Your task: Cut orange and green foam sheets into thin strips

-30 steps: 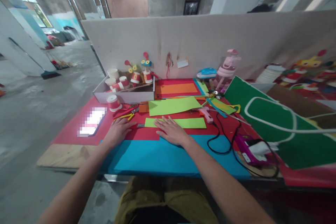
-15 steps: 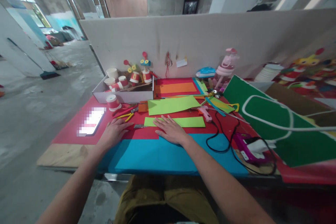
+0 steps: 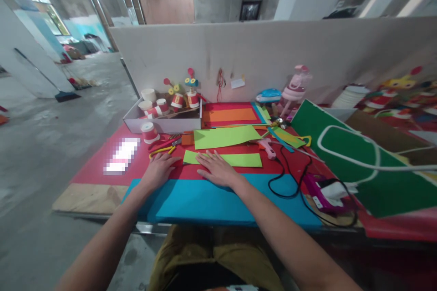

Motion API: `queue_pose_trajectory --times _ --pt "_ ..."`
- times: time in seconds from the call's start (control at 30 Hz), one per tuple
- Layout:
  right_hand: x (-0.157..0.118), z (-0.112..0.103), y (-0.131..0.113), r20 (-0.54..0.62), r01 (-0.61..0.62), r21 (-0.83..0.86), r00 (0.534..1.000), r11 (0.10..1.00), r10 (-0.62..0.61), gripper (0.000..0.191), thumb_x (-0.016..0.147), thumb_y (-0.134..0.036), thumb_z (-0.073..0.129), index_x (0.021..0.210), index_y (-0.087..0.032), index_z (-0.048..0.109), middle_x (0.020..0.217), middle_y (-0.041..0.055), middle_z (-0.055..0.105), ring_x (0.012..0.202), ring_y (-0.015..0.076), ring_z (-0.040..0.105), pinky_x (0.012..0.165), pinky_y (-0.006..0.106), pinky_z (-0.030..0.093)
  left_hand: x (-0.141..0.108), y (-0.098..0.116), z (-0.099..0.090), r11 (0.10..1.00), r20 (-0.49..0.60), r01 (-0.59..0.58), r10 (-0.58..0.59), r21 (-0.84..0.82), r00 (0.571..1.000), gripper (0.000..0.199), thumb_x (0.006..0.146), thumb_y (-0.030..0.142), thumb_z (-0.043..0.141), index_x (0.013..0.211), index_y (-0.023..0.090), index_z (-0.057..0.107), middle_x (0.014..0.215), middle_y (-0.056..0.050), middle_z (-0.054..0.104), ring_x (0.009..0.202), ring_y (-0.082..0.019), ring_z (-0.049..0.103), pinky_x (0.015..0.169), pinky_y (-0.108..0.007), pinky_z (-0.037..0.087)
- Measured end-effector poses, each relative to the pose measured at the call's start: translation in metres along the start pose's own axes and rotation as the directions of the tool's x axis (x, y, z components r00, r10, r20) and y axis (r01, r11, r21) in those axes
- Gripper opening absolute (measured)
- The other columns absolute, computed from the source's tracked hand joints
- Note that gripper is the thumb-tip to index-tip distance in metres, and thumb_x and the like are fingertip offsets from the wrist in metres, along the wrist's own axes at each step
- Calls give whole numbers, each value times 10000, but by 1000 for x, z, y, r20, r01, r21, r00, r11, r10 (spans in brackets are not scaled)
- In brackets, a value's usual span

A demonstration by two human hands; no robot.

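Observation:
My right hand [image 3: 217,170] lies flat with fingers spread on the left half of a light-green paper strip [image 3: 244,160]. My left hand [image 3: 159,172] rests on the red sheet [image 3: 177,172], its fingers stretched toward the strip's left end but apart from it. Just beyond its fingertips lies a tool with yellow handles [image 3: 167,150], perhaps pliers. A wider light-green paper piece [image 3: 227,136] lies behind the strip. Blue sheeting [image 3: 205,200] covers the table's front edge beneath my wrists.
A pink glue gun [image 3: 268,149] with a black cord is right of the strip. Farther right are a purple power strip [image 3: 322,195] and a green board [image 3: 385,182]. A white box [image 3: 160,125] of paper cups stands back left; a blurred-out phone screen [image 3: 123,157] lies left.
My right hand and the green strip have shifted slightly left. The flat metal piece that showed by the strip's left end is now mostly covered. My left hand has moved slightly right.

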State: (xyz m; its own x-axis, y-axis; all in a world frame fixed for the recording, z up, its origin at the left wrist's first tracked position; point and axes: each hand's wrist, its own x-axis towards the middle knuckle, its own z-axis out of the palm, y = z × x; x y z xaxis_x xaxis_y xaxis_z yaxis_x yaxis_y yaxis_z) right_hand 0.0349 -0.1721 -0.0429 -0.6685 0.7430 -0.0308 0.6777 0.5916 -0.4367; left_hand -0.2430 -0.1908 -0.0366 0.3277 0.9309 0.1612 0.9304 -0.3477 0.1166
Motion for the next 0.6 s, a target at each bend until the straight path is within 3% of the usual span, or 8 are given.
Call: queue_pose_trajectory --times 0.3,0.6 --pt "-22 -7 44 -26 -60 -48 998 997 58 665 980 -675 111 1526 -371 339 1627 -74 224 1530 255 78 1241 506 29 1 -10 6 998 -46 -19 17 -53 999 394 931 204 467 1266 267 665 1173 -112 620 1151 -289 504 995 -456 417" --pt "-20 -5 41 -30 -77 -78 997 994 74 671 967 -700 129 1530 -387 317 1629 -76 206 1529 258 81 1240 508 33 -6 -5 2 999 -12 0 -1 -40 1000 386 942 220 458 1263 263 667 1163 -112 623 1108 -290 518 932 -438 438"
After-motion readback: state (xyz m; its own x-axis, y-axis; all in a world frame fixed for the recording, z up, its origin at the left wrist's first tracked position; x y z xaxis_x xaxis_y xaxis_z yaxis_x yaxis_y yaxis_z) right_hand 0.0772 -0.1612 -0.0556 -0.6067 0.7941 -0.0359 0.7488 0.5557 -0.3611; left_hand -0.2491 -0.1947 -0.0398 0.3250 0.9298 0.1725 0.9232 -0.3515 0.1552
